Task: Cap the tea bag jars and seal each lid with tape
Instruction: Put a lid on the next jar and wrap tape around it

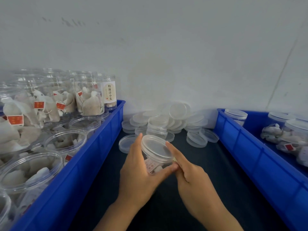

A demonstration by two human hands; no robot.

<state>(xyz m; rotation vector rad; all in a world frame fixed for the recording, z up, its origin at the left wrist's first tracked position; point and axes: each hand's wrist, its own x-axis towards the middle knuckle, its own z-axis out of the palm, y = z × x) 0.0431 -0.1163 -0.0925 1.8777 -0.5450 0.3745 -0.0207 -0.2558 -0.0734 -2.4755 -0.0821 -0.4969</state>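
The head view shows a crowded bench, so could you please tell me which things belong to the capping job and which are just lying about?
In use:
capped jar, held by left hand
right hand, touching its lid
loose lids
uncapped jars in left bin

Lying about:
right bin of capped jars

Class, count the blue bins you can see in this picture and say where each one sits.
2. One blue bin stands on the left, full of uncapped jars; the other blue bin stands on the right, holding capped jars. More may lie outside the view.

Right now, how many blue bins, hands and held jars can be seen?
Blue bins: 2, the left bin and the right bin
Hands: 2, the left hand and the right hand
Held jar: 1
Total: 5
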